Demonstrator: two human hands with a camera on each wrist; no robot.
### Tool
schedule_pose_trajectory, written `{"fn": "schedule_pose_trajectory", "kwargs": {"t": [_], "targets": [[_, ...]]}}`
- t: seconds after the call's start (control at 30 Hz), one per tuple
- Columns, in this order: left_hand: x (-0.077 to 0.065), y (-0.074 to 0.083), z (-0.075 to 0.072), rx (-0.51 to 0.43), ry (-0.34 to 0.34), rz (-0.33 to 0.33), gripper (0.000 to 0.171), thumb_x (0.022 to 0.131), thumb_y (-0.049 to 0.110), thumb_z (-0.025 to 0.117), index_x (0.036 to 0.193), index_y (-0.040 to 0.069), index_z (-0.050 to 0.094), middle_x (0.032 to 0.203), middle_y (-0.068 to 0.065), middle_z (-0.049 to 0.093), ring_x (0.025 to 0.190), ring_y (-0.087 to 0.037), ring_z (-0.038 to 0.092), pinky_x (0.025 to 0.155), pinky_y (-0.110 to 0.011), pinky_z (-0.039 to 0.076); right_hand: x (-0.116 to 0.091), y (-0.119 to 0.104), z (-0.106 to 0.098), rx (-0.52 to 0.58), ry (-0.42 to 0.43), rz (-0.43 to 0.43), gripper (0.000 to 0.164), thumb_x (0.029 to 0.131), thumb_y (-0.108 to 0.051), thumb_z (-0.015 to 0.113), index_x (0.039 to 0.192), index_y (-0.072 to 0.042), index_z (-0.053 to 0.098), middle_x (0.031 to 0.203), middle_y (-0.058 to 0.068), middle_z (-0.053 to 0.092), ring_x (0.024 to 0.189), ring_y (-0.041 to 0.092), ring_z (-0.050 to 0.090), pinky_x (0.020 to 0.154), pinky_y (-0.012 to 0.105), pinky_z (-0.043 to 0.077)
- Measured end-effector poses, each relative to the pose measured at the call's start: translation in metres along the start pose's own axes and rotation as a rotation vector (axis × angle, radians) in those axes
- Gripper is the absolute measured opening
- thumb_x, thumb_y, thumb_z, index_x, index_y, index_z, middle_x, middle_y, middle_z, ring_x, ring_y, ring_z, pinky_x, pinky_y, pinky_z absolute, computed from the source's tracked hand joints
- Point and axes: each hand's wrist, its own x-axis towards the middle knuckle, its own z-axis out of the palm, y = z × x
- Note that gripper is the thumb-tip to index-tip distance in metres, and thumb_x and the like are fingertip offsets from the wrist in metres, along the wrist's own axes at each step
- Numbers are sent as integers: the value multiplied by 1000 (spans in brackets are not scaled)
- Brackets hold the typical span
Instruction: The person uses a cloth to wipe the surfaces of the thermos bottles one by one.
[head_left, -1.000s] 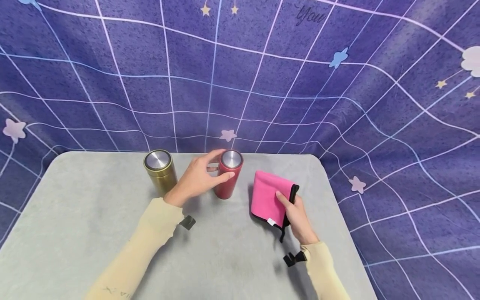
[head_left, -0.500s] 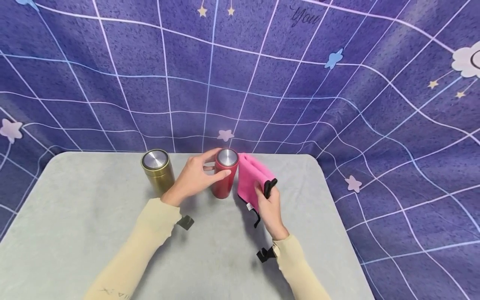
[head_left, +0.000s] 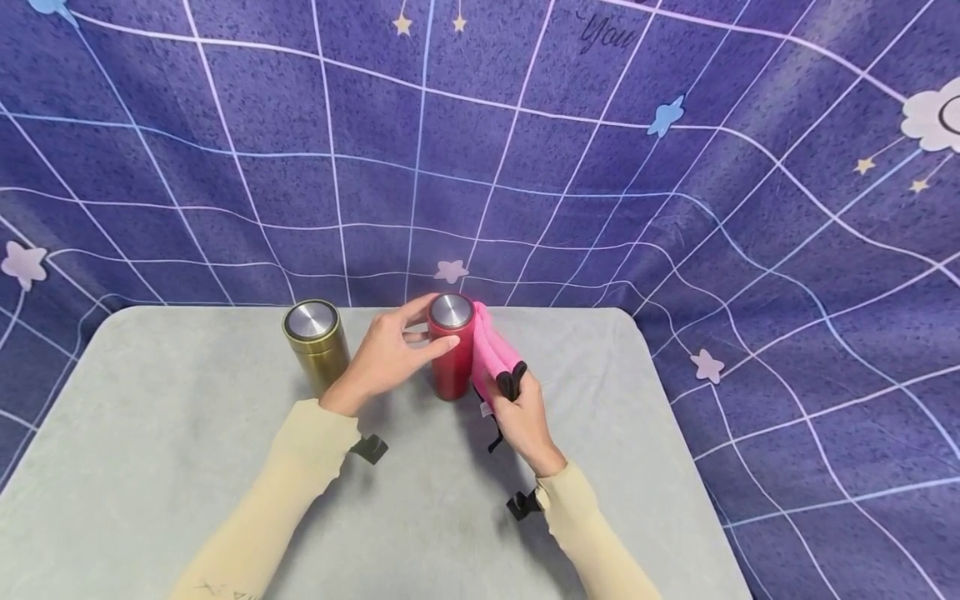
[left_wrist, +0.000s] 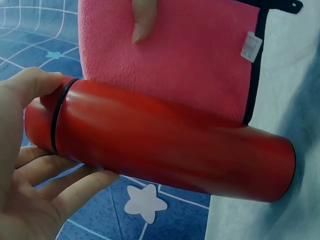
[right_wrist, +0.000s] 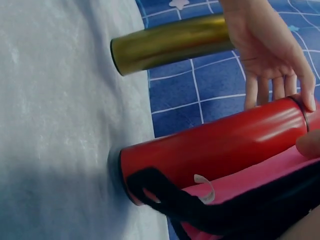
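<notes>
Purple fabric (head_left: 480, 125) is backing the table (head_left: 420, 517), where the left hand (head_left: 390, 354) is gripping the upright red bottle (head_left: 452, 367) and the right hand (head_left: 528, 421) is holding a cloth (head_left: 486, 354) against its side.

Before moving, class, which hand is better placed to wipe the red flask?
Probably the right hand: it holds the pink cloth beside the red flask, which the left hand grips.
</notes>
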Motion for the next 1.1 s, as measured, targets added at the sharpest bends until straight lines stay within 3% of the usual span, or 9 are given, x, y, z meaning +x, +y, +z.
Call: {"fn": "schedule_pose_trajectory", "kwargs": {"t": [0.07,0.17,0.23,0.3,0.33,0.57,0.7,0.9,1.1], "targets": [[0,1,0,-21,5,1,72,90,27,89,154,12,58,141,-12,69,115,-30,76,97,-36,63,2,1,1,31,-27,-25,58,103,-5,68,157,-26,57,147,-4,64,95,18,70,84,29,63],[0,2,1,-57,21,5,71,90,24,89,153,9,59,141,-13,69,115,-32,76,96,-36,63,6,1,3,86,-62,-82,69,103,-1,67,161,-35,50,159,-10,53,106,18,71,84,30,65],[-1,4,2,-85,32,9,70,89,22,90,151,7,60,139,-13,70,116,-32,75,95,-36,64,7,0,5,84,-59,-118,71,103,2,67,162,-33,49,164,-11,49,127,17,66,101,27,60],[-1,5,2,-106,42,9,69,89,20,90,150,7,61,138,-15,71,117,-32,75,94,-36,64,7,0,8,66,-48,-155,73,101,5,67,162,-30,49,165,-10,49,147,15,51,117,27,48],[-2,6,2,-113,45,9,69,89,19,90,150,7,61,137,-15,72,117,-32,75,94,-36,64,6,0,9,52,-40,-166,74,100,7,68,163,-28,49,165,-9,49,150,16,48,122,29,43],[-3,8,1,-126,39,-7,70,87,25,92,150,12,64,140,-8,71,114,-29,76,93,-33,64,-2,5,12,-120,-37,-199,86,95,17,56,170,-20,34,171,-4,40,154,18,42,127,25,32],[-3,8,1,-116,37,-2,70,87,26,92,150,11,63,141,-8,71,116,-29,75,93,-33,64,-3,10,13,-119,-57,-212,95,88,24,46,171,-18,29,174,-3,33,158,20,36,129,26,27],[-5,12,-2,-100,49,0,69,87,26,92,149,11,64,139,-9,72,118,-32,75,92,-35,65,-3,16,13,-107,-54,-193,91,89,22,47,170,-18,33,171,-4,39,151,16,44,124,19,33],[-8,16,-6,-111,50,-7,70,87,27,92,150,15,64,141,-6,71,116,-28,76,93,-34,64,-4,26,12,-65,-64,-155,85,90,21,48,167,-12,38,163,6,51,127,15,57,109,15,43]]}}
